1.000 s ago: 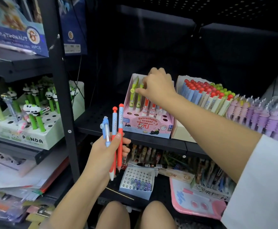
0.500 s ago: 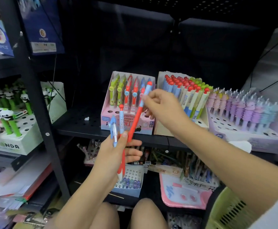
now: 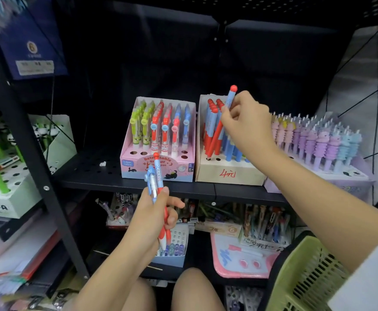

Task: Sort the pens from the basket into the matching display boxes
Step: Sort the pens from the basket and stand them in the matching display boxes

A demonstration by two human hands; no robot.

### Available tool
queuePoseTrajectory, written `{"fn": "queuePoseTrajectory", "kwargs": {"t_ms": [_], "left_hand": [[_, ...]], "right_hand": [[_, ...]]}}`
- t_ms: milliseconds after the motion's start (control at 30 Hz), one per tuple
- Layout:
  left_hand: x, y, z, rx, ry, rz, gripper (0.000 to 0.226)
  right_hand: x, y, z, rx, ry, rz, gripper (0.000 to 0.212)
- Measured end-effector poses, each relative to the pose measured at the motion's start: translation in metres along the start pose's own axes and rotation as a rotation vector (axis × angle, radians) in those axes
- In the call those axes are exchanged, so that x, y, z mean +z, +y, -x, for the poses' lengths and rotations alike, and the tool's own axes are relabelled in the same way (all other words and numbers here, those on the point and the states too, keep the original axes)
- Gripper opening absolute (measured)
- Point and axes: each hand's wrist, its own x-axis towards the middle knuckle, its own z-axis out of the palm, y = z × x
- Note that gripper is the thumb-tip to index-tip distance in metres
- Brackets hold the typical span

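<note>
A dark metal shelf [image 3: 138, 182] in a stationery shop carries a row of display boxes, with more stock on the level below. Half a second ago the right hand [image 3: 246, 122] was pulling a red-and-blue pen [image 3: 219, 129] out of the bunch held low in front; now that pen is at the plain cardboard box [image 3: 228, 173], pinched near its red-capped top between thumb and fingers, slanting down with its tip at the holes in front of the matching red and blue pens already standing there. It looks nearly seated, so this pen is about sorted. The left hand [image 3: 152, 218] grips the remaining pens [image 3: 157, 187], fingers curled round them, down from three to two. The green basket [image 3: 304, 272] sits at the lower right; its contents are not visible.
</note>
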Motion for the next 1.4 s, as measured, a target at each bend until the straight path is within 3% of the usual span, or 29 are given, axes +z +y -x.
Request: {"fn": "queuePoseTrajectory", "kwargs": {"t_ms": [167, 333, 433, 500, 600, 667, 733, 833, 933, 1000, 1267, 1400], "left_hand": [[-0.003, 0.003, 0.001, -0.006, -0.032, -0.063, 0.011], [0.0, 0.007, 0.004, 0.03, -0.037, -0.075, 0.012], [0.004, 0.006, 0.006, 0.031, -0.061, -0.061, 0.016], [0.006, 0.004, 0.005, 0.037, -0.077, -0.06, 0.018], [0.014, 0.001, 0.004, 0.04, -0.1, -0.053, 0.019], [0.02, -0.001, 0.003, 0.036, -0.126, -0.041, 0.019], [0.024, -0.001, 0.003, 0.016, -0.142, -0.024, 0.021], [0.021, -0.003, 0.003, -0.053, -0.145, -0.043, 0.024], [0.016, -0.008, 0.001, -0.105, -0.132, -0.133, 0.027], [0.017, -0.01, 0.0, -0.14, -0.123, -0.144, 0.025], [0.016, -0.006, -0.001, -0.231, -0.092, 0.072, 0.018], [0.015, -0.003, 0.002, -0.153, -0.087, -0.016, 0.018]], "right_hand": [[0.007, -0.001, -0.002, -0.024, -0.043, 0.092, 0.012], [0.016, 0.003, 0.008, 0.049, -0.472, 0.3, 0.028], [0.014, 0.005, 0.022, 0.088, -0.536, 0.317, 0.039], [0.009, -0.001, 0.034, 0.108, -0.512, 0.141, 0.039], [0.003, -0.02, 0.056, 0.242, -0.686, -0.374, 0.025], [0.005, -0.025, 0.067, 0.29, -0.737, -0.521, 0.019], [0.006, -0.024, 0.067, 0.342, -0.663, -0.556, 0.015], [-0.003, -0.013, 0.051, 0.33, -0.367, -0.521, 0.01], [-0.019, 0.001, 0.032, 0.188, -0.06, -0.427, 0.007], [-0.023, 0.008, 0.025, 0.088, 0.041, -0.269, 0.007], [-0.008, 0.019, 0.023, 0.005, -0.093, 0.078, 0.016], [-0.002, 0.015, 0.013, -0.042, -0.211, 0.329, 0.025]]}}
